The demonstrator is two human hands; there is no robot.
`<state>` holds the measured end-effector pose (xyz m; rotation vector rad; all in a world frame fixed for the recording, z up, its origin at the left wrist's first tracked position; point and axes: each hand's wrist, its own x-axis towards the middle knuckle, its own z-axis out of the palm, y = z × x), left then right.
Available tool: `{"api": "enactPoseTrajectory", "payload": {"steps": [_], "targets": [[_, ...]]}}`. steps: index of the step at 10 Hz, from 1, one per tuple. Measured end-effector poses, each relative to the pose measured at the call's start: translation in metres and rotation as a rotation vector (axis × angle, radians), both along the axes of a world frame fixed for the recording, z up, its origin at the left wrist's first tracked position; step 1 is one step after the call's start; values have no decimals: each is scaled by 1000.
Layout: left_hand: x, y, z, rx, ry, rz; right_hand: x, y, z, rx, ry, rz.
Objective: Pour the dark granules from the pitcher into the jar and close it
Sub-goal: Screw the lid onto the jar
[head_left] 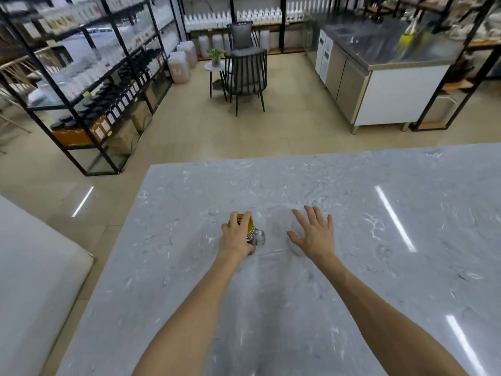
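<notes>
Left hand (235,237) wrapped from above around the gold lid (248,226) of the jar (253,237), grip pressed onto that lid. Jar upright, long axis vertical, glass handle (260,236) sticking out toward the right edge of the tabletop (379,267), dark contents faintly visible below the lid. Right hand (314,234) just beside, fingers spread wide, holding nothing, hovering over a pale whitish object (295,240), probably the pitcher, mostly hidden beneath the palm; upright or on its side, cannot tell. Both things near the middle of the tabletop, well apart from every edge, jar on the left-corner side, pitcher next to it on the right. Lid seemingly on already, so likely the closing twist in hand. Grey marbled surface, glossy, streaked with lamp glare. Beyond the far edge: tan floor, black shelving (89,77) stacked with bottles, dark chair (246,74), steel counter (379,71).
</notes>
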<state>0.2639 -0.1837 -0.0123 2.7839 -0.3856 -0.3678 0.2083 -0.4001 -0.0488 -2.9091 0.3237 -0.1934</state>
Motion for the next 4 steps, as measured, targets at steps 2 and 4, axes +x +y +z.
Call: {"api": "enactPoseTrajectory", "payload": {"steps": [2,4], "targets": [[14,-11,-2,36,-14,2,20,-4,2,-70,78,-13],[12,-10,12,70,73,-14,24,-2,20,-106,360,1]]}}
